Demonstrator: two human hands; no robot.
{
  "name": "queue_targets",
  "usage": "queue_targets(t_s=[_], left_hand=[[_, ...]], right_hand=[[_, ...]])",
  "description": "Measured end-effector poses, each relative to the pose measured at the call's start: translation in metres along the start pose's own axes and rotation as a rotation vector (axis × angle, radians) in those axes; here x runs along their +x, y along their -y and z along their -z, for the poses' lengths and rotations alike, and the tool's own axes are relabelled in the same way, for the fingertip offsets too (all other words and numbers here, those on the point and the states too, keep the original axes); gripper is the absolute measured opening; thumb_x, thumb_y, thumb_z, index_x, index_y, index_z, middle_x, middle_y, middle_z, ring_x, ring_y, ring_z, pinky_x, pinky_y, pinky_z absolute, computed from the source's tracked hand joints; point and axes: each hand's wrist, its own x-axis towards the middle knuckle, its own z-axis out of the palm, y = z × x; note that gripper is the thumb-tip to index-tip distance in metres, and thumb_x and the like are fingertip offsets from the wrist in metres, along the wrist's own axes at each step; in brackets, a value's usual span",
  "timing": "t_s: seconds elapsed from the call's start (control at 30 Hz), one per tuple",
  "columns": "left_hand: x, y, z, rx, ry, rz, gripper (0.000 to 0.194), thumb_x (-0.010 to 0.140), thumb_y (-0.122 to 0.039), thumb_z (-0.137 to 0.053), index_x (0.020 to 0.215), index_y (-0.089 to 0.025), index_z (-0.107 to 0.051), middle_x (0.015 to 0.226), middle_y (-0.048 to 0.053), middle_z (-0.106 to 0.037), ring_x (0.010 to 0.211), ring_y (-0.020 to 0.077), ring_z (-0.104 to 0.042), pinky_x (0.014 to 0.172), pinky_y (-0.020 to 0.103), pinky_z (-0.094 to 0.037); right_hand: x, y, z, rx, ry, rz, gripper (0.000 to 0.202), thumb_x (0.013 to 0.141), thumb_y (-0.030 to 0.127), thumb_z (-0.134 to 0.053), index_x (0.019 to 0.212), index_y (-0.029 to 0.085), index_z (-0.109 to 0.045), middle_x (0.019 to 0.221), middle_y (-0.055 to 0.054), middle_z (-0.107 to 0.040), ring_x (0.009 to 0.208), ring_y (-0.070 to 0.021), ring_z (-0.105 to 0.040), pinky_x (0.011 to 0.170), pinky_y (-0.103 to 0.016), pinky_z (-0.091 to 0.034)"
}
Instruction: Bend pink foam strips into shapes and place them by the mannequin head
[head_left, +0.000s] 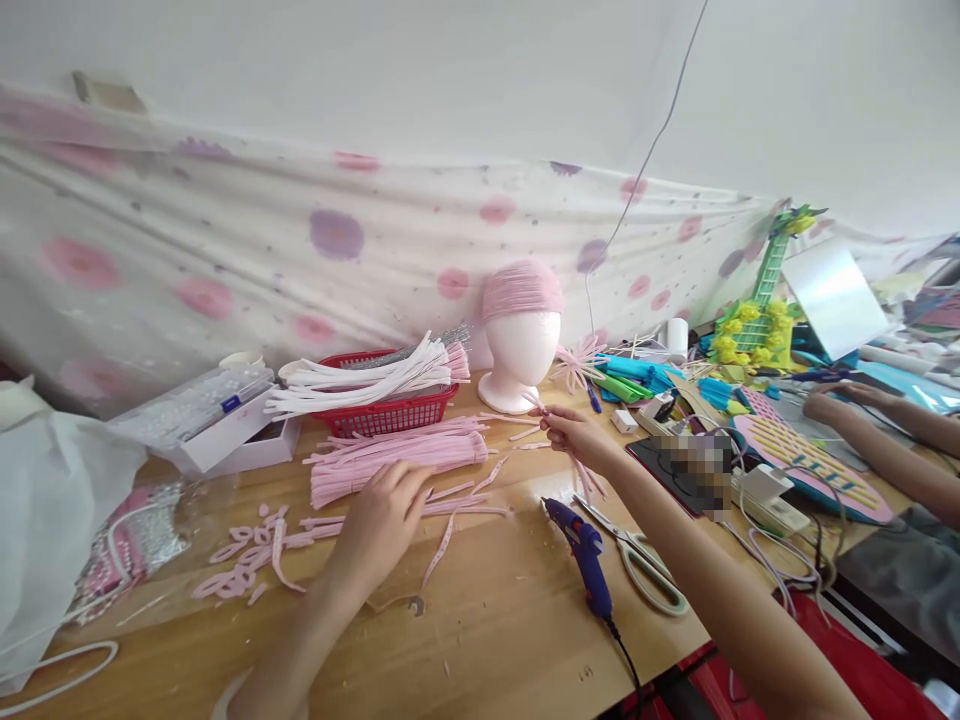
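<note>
My left hand [391, 510] rests low over the table, fingers bent downward at the near edge of a thick bundle of pink pipe cleaners [397, 460]; whether it grips anything is hidden. Pinched in my right hand [574, 435] are several pink pipe cleaners [592, 480], whose ends poke out above and below the fingers. Behind that hand stands a white foam head [525, 350] with a pink strand-covered cap [523, 288]. Loose pink strips and loops [240, 560] lie left of my left hand.
A blue glue gun [585, 560] and scissors [637, 560] lie front right. A red basket [382, 413] holds white pipe cleaners. White boxes [240, 430] stand left. Power strips, cables and a green-yellow guitar shape [757, 310] are right, beside another person's arms [885, 430].
</note>
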Motion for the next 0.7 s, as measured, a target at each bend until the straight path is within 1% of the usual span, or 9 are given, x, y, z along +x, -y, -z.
queue_targets(t_s=[0.07,0.1,0.17,0.23,0.3,0.37,0.43,0.57,0.7], left_hand=[[0.029,-0.018,0.001,-0.007,-0.089,-0.095,0.036,0.095,-0.010,-0.043,0.124,-0.018,-0.063,0.119,0.010,-0.069,0.109,0.0221,-0.065,0.095,0.037,-0.053],[0.042,-0.025,0.000,-0.008,-0.132,-0.142,0.038,0.096,-0.010,-0.043,0.129,-0.018,-0.061,0.123,0.010,-0.068,0.113,0.0223,-0.063,0.099,0.038,-0.051],[0.064,-0.038,-0.003,-0.002,-0.218,-0.209,0.038,0.097,-0.010,-0.045,0.131,-0.016,-0.060,0.126,0.013,-0.068,0.115,0.0247,-0.062,0.101,0.042,-0.049],[0.074,-0.045,-0.006,0.004,-0.304,-0.255,0.033,0.097,-0.012,-0.049,0.126,-0.014,-0.064,0.122,0.013,-0.070,0.113,0.0266,-0.063,0.101,0.045,-0.048],[0.074,-0.049,-0.007,0.003,-0.393,-0.281,0.027,0.097,-0.014,-0.051,0.118,-0.014,-0.068,0.112,0.012,-0.075,0.105,0.0260,-0.066,0.100,0.046,-0.048],[0.066,-0.053,-0.006,-0.009,-0.473,-0.292,0.023,0.097,-0.016,-0.052,0.110,-0.014,-0.071,0.100,0.009,-0.078,0.096,0.0237,-0.069,0.099,0.045,-0.046],[0.057,-0.057,-0.005,-0.027,-0.531,-0.294,0.020,0.097,-0.017,-0.053,0.105,-0.016,-0.072,0.094,0.007,-0.078,0.092,0.0215,-0.069,0.099,0.044,-0.044],[0.046,-0.066,-0.004,-0.091,-0.607,-0.275,0.017,0.095,-0.014,-0.056,0.103,-0.017,-0.071,0.088,0.004,-0.079,0.084,0.0181,-0.070,0.100,0.042,-0.042],[0.042,-0.074,-0.001,-0.157,-0.658,-0.247,0.013,0.093,-0.013,-0.060,0.099,-0.017,-0.070,0.085,0.003,-0.078,0.079,0.0176,-0.070,0.100,0.042,-0.040]], right_hand=[[-0.014,0.017,-0.013,0.000,0.102,0.041,0.021,0.089,0.032,-0.068,0.094,0.012,-0.066,0.066,0.006,-0.050,0.046,-0.0034,-0.037,0.042,-0.017,-0.029],[-0.021,0.025,-0.020,0.000,0.154,0.056,0.024,0.085,0.034,-0.071,0.091,0.012,-0.067,0.064,0.006,-0.049,0.045,-0.0029,-0.033,0.042,-0.018,-0.025],[-0.038,0.039,-0.035,0.001,0.247,0.080,0.028,0.081,0.039,-0.073,0.088,0.012,-0.068,0.064,0.005,-0.051,0.045,-0.0032,-0.032,0.043,-0.019,-0.021],[-0.055,0.048,-0.047,0.006,0.317,0.107,0.029,0.080,0.041,-0.073,0.086,0.012,-0.069,0.064,0.003,-0.053,0.046,-0.0038,-0.033,0.044,-0.021,-0.021],[-0.070,0.052,-0.056,0.018,0.357,0.143,0.029,0.082,0.041,-0.072,0.084,0.013,-0.069,0.064,0.003,-0.054,0.047,-0.0045,-0.035,0.045,-0.021,-0.022],[-0.081,0.052,-0.063,0.037,0.379,0.178,0.029,0.084,0.043,-0.070,0.083,0.013,-0.068,0.063,0.002,-0.054,0.049,-0.0056,-0.037,0.046,-0.022,-0.024],[-0.089,0.051,-0.069,0.087,0.410,0.223,0.030,0.086,0.043,-0.070,0.083,0.014,-0.067,0.062,0.003,-0.053,0.050,-0.0065,-0.038,0.047,-0.022,-0.025],[-0.098,0.049,-0.080,0.184,0.449,0.305,0.027,0.088,0.041,-0.069,0.081,0.015,-0.065,0.064,0.003,-0.053,0.052,-0.0073,-0.039,0.049,-0.022,-0.028],[-0.101,0.049,-0.087,0.204,0.453,0.334,0.025,0.091,0.039,-0.067,0.083,0.016,-0.066,0.063,0.003,-0.053,0.052,-0.0083,-0.038,0.049,-0.022,-0.029]])
